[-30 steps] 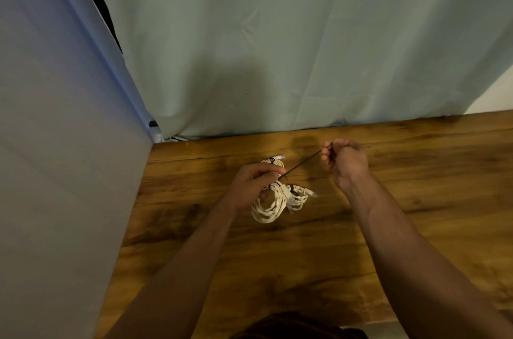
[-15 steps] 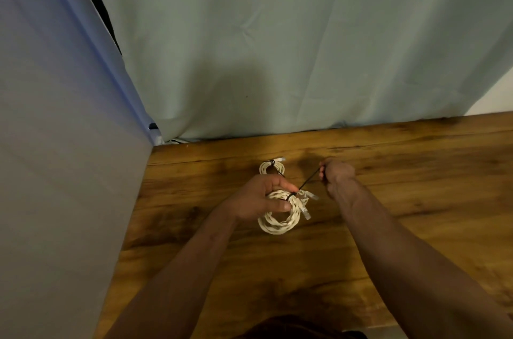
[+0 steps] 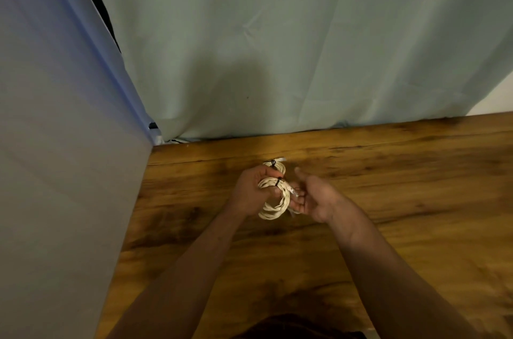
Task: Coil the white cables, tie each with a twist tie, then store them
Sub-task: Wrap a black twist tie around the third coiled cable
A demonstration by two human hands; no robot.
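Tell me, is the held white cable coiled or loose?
Coiled: the cable forms bunched loops in the left hand, with a black tie around them.

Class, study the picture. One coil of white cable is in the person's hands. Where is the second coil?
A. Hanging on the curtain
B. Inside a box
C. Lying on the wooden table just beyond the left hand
C: the second coil lies on the wooden table just beyond the left hand, which grips the first coil.

right hand point(image 3: 315, 195) blurred, far coil point(image 3: 281, 169) half hidden by left hand point(image 3: 249, 191) — forearms cropped
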